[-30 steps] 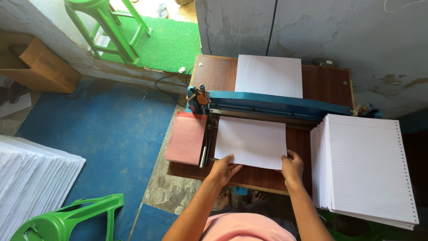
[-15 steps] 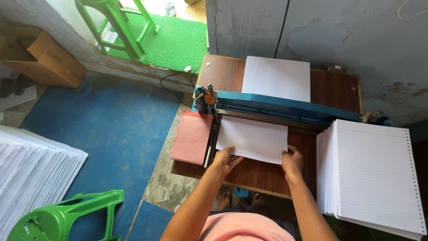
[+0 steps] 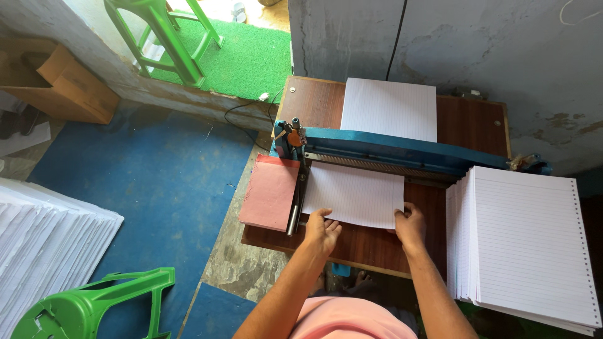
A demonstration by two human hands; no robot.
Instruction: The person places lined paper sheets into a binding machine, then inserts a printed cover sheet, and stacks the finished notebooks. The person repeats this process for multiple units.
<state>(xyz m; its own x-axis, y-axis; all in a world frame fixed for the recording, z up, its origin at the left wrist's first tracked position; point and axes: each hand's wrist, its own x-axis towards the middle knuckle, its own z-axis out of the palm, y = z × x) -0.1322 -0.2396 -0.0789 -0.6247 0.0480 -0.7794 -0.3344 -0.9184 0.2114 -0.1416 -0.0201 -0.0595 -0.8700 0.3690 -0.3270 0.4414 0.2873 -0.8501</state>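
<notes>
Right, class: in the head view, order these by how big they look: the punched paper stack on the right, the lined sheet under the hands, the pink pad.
1. Punched paper stack, though it lies nearest the camera.
2. Lined sheet.
3. Pink pad.

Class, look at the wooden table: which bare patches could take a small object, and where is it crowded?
Bare wood shows at the table's far-left corner beside the far lined sheets, on the far-right strip past them, and along the near edge between the left hand and right hand. It is crowded around the blue machine, the pink pad and the punched paper stack.
</notes>
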